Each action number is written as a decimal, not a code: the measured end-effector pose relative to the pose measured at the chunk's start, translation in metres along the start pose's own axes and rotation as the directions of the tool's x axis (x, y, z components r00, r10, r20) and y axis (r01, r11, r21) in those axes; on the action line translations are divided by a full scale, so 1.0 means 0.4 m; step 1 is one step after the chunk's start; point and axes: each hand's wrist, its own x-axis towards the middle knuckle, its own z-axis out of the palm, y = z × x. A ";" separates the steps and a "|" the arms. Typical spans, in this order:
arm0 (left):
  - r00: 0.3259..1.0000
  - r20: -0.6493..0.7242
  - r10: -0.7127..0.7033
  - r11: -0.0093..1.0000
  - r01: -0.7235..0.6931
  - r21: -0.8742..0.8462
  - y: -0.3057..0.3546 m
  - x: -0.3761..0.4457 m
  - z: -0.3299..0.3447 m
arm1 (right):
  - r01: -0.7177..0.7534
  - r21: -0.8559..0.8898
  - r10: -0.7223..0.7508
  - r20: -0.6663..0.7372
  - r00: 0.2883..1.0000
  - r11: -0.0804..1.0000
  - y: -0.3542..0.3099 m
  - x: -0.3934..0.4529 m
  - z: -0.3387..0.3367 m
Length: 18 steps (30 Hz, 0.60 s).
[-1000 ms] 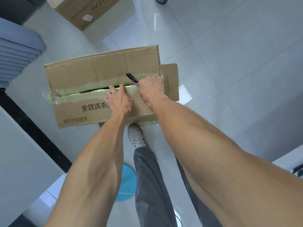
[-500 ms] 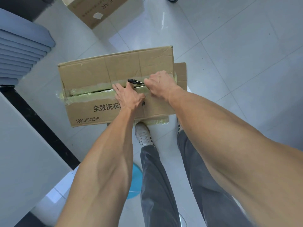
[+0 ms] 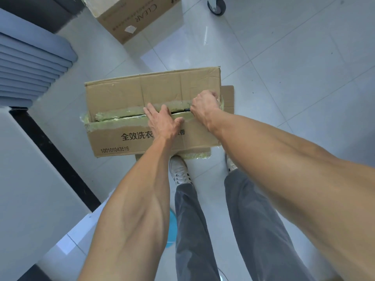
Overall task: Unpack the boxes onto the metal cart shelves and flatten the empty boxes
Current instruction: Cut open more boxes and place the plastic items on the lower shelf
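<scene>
The taped cardboard box (image 3: pixel 129 94) stands on the tiled floor (image 3: pixel 284 57) just ahead of the person's shoes, resting on a flat piece of cardboard (image 3: pixel 228 96) that shows past its right and near edges. Its top seam is slit along the left and middle stretch, with yellowish tape (image 3: pixel 113 118) ragged along both lips.

The left hand (image 3: pixel 162 122) lies flat on the near flap beside the seam, fingers straight and spread, pressing down. The right hand (image 3: pixel 205 106) is curled in a fist at the seam's right end; only a dark sliver of a tool (image 3: pixel 185 109) shows at the knuckles, so this grip is holding it.

Half a second ago the right hand sat near the middle of the seam with the dark tool plain to see; now it is at the right end and the open slit reaches it. The left hand lies in much the same place.

Open floor spreads to the right and beyond the box. A second box (image 3: pixel 132 19) stands farther off, a caster wheel (image 3: pixel 216 6) near the top edge, a stack of grey-blue pads (image 3: pixel 30 63) close on the left.
</scene>
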 end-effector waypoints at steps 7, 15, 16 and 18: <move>0.999 0.004 0.052 0.997 -0.053 0.059 0.058 -0.049 0.010 | -0.054 -0.132 0.073 0.144 0.987 0.990 0.006 -0.104 0.053; 0.999 0.029 0.025 0.997 -0.027 0.077 0.086 -0.020 0.002 | -0.076 -0.073 0.084 0.114 0.990 0.994 0.042 -0.111 0.062; 1.000 0.019 0.009 0.997 -0.010 0.082 0.080 -0.016 -0.011 | -0.075 -0.038 0.078 0.095 0.992 0.996 0.050 -0.109 0.061; 0.999 0.004 -0.033 0.996 0.033 0.079 0.052 -0.004 -0.050 | -0.129 0.067 0.124 0.075 0.989 0.989 0.083 -0.108 0.068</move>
